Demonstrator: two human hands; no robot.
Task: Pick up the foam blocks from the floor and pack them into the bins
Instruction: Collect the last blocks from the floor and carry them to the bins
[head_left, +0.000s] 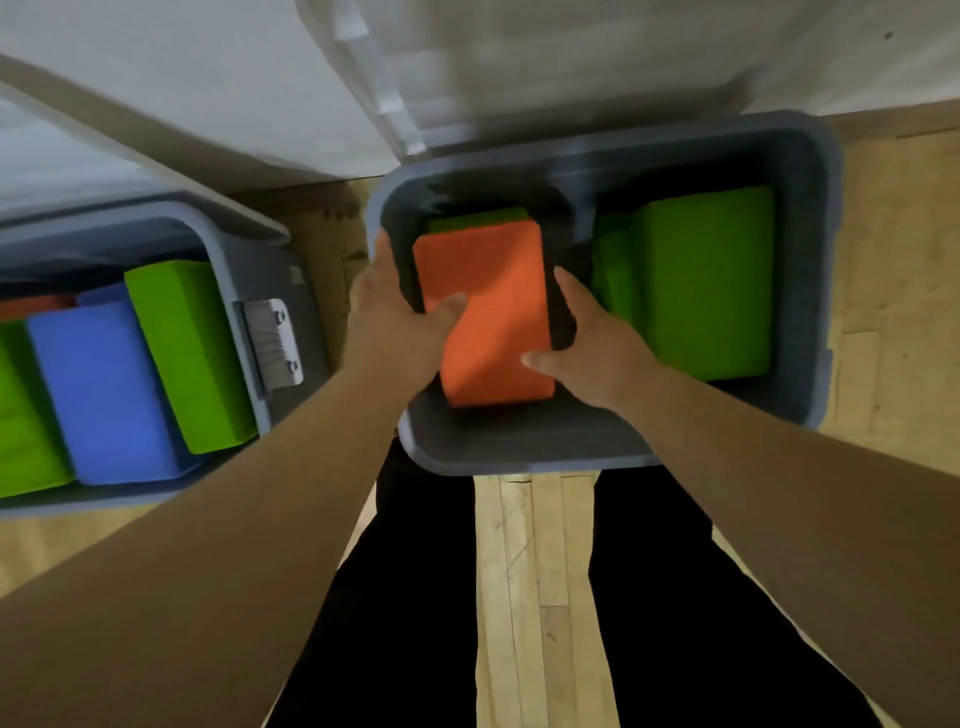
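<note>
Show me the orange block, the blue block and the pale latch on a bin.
orange block (488, 291), head view, middle of its top face.
blue block (104, 384), head view, middle of its upper face.
latch (272, 343), head view, its ribbed centre.

Pale wooden plank floor (524, 597), two black trouser legs (675, 623) over it, white wall (883, 78) along the far edge

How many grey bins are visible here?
2. The right bin stands straight ahead; the left bin stands beside it, partly out of frame. Others may lie outside view.
</note>
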